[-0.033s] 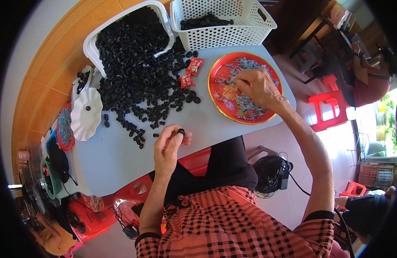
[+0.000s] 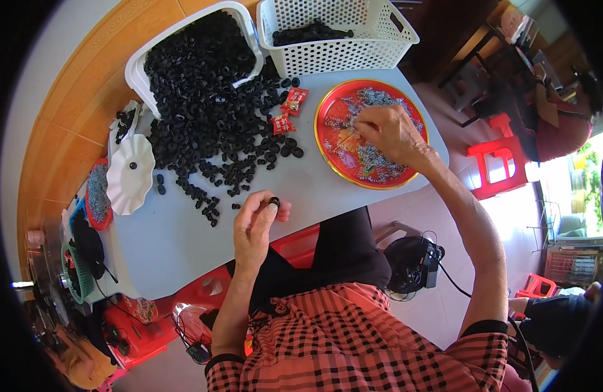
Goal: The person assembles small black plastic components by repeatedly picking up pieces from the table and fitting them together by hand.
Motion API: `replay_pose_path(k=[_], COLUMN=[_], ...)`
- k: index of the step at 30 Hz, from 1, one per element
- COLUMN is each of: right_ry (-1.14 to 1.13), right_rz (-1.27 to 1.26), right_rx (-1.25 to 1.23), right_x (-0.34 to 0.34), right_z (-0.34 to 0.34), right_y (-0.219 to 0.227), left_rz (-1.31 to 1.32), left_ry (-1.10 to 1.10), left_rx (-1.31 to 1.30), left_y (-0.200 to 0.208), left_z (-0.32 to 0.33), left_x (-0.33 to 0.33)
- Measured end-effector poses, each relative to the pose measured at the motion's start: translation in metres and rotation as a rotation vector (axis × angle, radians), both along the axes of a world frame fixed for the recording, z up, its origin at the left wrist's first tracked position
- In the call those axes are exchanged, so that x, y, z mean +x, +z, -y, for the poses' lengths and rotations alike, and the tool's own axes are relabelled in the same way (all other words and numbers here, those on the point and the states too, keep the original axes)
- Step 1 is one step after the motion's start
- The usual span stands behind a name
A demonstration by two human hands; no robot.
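While I watch through the head camera, the left hand [image 2: 252,228] pinches a small black ring [image 2: 275,201] near the table's [image 2: 184,242] near edge; I can't make out its axis. Over a round red tray [image 2: 326,130] scattered with grey bits [image 2: 373,98], the right hand [image 2: 391,134] presses its fingertips around a thin stick [image 2: 344,140] slanting leftward and toward the body. I see a white tub [image 2: 137,83] heaped with black parts [image 2: 203,65], a white basket [image 2: 344,57] holding dark pieces [image 2: 311,32], and a wavy dish [image 2: 133,189] with one black piece [image 2: 132,166].
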State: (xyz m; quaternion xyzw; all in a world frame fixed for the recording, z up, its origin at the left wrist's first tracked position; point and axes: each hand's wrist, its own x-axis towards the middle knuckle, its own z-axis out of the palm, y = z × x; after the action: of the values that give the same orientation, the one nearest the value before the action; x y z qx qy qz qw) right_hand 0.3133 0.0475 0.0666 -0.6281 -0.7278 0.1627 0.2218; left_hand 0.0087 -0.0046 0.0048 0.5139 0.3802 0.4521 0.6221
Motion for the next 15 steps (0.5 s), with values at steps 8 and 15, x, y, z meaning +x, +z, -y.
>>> replay_pose_path(k=[8, 15], right_ry=[0.206, 0.182], right_rz=[0.021, 0.228], right_rx=[0.082, 0.051], right_x=[-0.016, -0.027], right_z=[0.0, -0.001], right_y=[-0.018, -0.02], left_rz=[-0.101, -0.093], left_ry=[0.005, 0.003], left_rx=[0.074, 0.081], left_y=[0.001, 0.001], left_z=[0.002, 0.002], left_x=[0.004, 0.005])
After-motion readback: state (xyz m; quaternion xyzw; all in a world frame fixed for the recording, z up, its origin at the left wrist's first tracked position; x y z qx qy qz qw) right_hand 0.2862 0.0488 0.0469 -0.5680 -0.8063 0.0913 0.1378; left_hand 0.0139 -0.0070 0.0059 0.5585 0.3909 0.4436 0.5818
